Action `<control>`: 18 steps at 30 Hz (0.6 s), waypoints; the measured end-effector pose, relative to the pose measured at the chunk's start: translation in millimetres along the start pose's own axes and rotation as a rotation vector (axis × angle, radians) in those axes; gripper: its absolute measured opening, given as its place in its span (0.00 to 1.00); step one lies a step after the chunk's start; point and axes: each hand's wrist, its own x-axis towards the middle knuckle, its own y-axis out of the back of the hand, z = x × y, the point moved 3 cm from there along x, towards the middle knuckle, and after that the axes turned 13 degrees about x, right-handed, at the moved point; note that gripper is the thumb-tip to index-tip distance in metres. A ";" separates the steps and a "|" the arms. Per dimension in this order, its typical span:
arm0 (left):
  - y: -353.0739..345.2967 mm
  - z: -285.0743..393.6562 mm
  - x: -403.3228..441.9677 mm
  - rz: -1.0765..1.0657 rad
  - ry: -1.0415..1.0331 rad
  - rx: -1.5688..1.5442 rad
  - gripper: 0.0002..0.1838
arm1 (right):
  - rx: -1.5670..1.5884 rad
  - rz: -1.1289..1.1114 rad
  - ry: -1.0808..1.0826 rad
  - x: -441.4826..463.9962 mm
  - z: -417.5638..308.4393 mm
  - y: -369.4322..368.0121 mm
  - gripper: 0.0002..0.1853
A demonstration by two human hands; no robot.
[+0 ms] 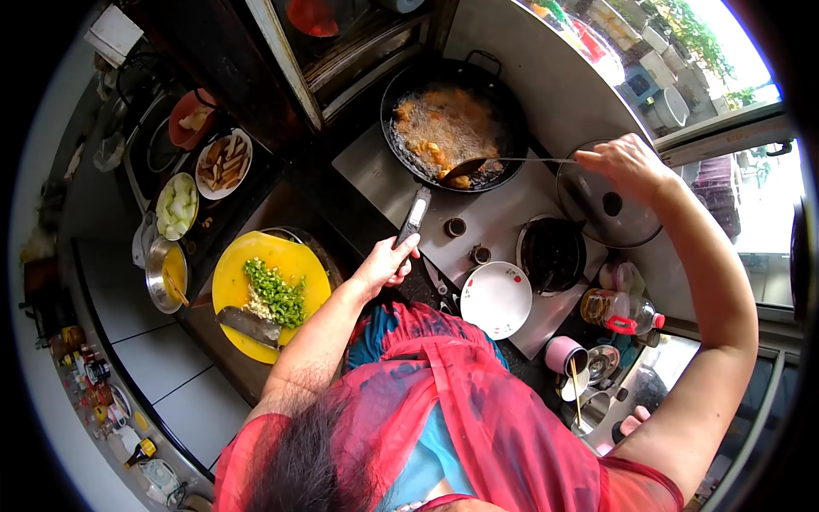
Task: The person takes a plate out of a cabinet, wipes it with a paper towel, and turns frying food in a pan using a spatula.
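A black wok (392,141) stands on the stove with bubbling oil and golden-brown frying pieces (439,128) in it. My left hand (388,266) is wrapped round the end of the wok's handle (415,218). Stretched out over the right side of the stove, my right hand (621,164) grips the thin handle of a metal ladle (529,160). The ladle's dark bowl dips into the near side of the wok, beside a fried piece. Behind my right hand, a glass lid (589,200) leans against the wall.
On the left lies a yellow cutting board (235,264) with chopped green pieces (277,290) and a cleaver (247,326). A white bowl (496,299) and a second burner (553,253) are near my front. An oil bottle (610,311) stands right.
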 end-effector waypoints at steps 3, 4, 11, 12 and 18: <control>0.2 0.0 0.0 0.003 0.013 0.004 0.21 | 0.009 -0.130 -0.037 27.7 -11.1 8.9 0.09; 0.4 0.0 0.1 0.004 0.016 0.005 0.21 | -0.011 -0.119 -0.046 34.6 -16.3 9.3 0.08; 0.8 0.2 1.0 -0.014 0.005 -0.002 0.21 | -0.152 -0.101 -0.094 56.5 -88.4 3.2 0.08; 0.5 0.9 0.7 -0.013 0.009 0.001 0.21 | -0.138 -0.118 -0.104 57.2 -100.0 -1.5 0.11; 0.5 0.4 1.5 -0.019 0.005 0.012 0.21 | -0.166 0.085 -0.322 73.1 -162.3 -60.6 0.26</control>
